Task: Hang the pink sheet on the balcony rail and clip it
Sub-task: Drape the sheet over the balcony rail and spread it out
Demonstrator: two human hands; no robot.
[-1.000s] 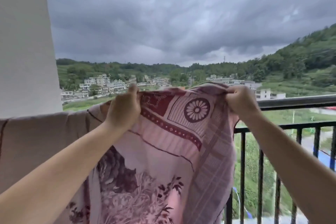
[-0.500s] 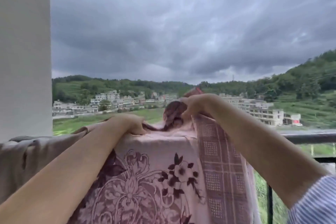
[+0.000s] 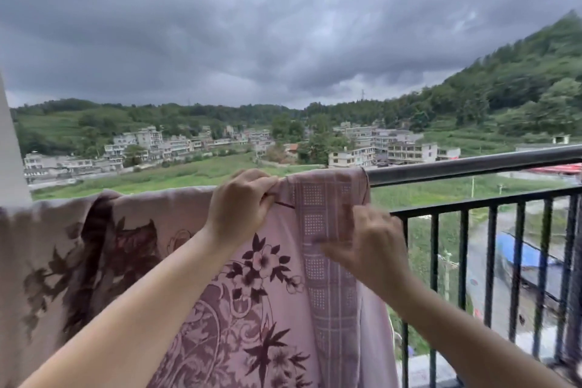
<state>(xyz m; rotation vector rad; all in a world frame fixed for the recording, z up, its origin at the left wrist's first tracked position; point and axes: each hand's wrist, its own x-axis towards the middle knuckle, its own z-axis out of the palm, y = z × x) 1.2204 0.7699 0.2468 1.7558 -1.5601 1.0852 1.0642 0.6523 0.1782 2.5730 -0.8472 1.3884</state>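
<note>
The pink sheet [image 3: 239,302], printed with dark maroon flowers and a checked border, hangs draped over the balcony rail [image 3: 472,164] from the left edge to about the middle. My left hand [image 3: 241,201] grips a fold of the sheet right at the rail top. A little lower and to the right, my right hand [image 3: 362,244] pinches the checked border strip. No clip shows in view.
Bare dark rail and vertical bars [image 3: 491,264] run on to the right of the sheet. A white wall or pillar [image 3: 9,151] stands at the far left. Beyond the rail lie fields, buildings and a road far below.
The sheet, held up in front of me a second ago, now lies over the rail. Both hands have come down to its right border, and the view has shifted right.
</note>
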